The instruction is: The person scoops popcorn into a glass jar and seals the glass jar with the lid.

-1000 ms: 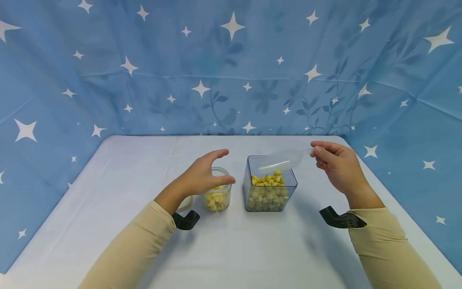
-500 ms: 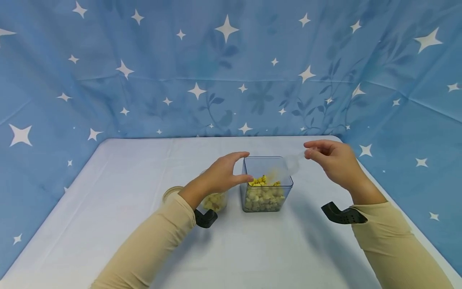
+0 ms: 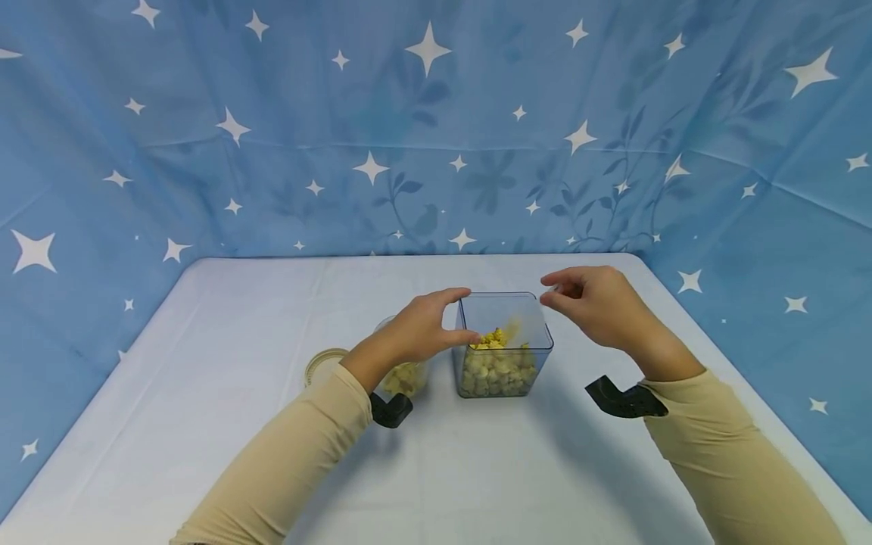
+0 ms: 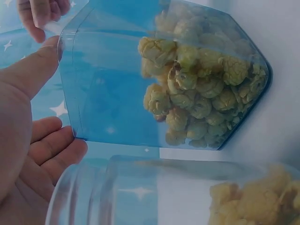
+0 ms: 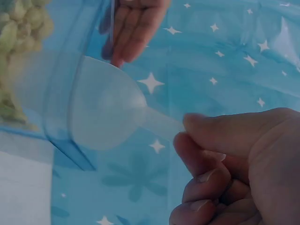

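Observation:
A clear square plastic container (image 3: 502, 371) with popcorn (image 4: 197, 89) in its lower part stands on the table. My left hand (image 3: 425, 329) spans its left side and holds the rim, thumb at the near corner and fingers at the far one. My right hand (image 3: 593, 306) is at the container's right rim. It pinches the handle of a translucent scoop (image 5: 110, 105) between thumb and index finger. The scoop's bowl reaches into the container toward the popcorn. Beneath my left wrist stands a clear glass jar (image 4: 136, 190), also holding popcorn and partly hidden by the arm.
A round gold-rimmed lid (image 3: 322, 365) lies left of the jar, partly behind my left forearm. The white-covered table (image 3: 436, 469) extends around these things. A blue star-patterned curtain (image 3: 306, 136) hangs behind and at both sides.
My left hand has moved right from above the jar onto the container's rim. My right hand has moved left, taking the scoop from above the container down into it.

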Tool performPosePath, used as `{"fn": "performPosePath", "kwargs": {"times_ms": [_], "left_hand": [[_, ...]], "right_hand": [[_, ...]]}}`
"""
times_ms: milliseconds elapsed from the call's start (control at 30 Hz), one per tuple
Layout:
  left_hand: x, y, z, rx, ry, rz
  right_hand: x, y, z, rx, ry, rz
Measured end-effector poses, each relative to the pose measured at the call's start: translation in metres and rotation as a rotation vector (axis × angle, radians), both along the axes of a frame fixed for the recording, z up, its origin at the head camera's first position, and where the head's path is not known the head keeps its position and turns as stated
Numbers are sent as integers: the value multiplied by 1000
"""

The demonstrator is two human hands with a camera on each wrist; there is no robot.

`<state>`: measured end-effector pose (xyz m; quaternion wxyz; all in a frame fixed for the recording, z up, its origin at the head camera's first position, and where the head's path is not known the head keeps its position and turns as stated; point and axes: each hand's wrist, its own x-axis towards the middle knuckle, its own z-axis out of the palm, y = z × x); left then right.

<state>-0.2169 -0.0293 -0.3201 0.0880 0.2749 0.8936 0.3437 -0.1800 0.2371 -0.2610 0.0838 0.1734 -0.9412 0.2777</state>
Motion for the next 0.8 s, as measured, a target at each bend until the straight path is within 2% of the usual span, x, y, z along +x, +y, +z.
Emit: {"fn": "performPosePath", "kwargs": {"times_ms": [167,333,567,800], "left_hand": [[1,1,1,-5,0,-2],[1,1,3,-5,2,9],[3,1,3,-2,-21,20],[3,1,1,5,-22,21]], "right_hand": [[-5,-3,-11,-23,-74,12],[-8,-1,-16,-62,-86,9],[-8,7,-18,-52,-110,13],[-8,11,-23,-103,-118,3]]}}
